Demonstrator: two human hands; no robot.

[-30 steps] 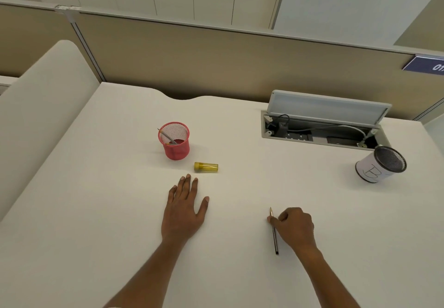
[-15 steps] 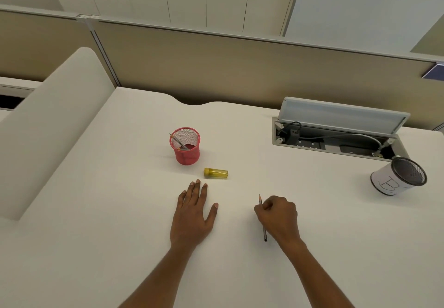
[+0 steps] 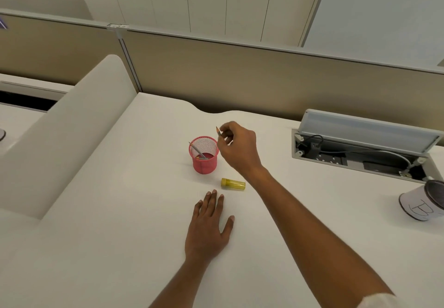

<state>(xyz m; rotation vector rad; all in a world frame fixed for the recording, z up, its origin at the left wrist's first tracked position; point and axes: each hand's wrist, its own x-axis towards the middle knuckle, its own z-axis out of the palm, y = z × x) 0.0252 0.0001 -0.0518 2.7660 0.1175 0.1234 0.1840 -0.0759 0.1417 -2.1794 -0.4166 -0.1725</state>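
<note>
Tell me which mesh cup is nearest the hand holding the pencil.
The red cup, right beside the right hand pinching the pencil; the white paper-wrapped cup sits far off to the right.

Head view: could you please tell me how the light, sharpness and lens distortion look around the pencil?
In the head view the light is soft and even, with no glare on the desk; the pencil in the right hand looks thin and slightly soft near the red cup; the wall panels lean outward, likely a wide-angle effect.
</note>
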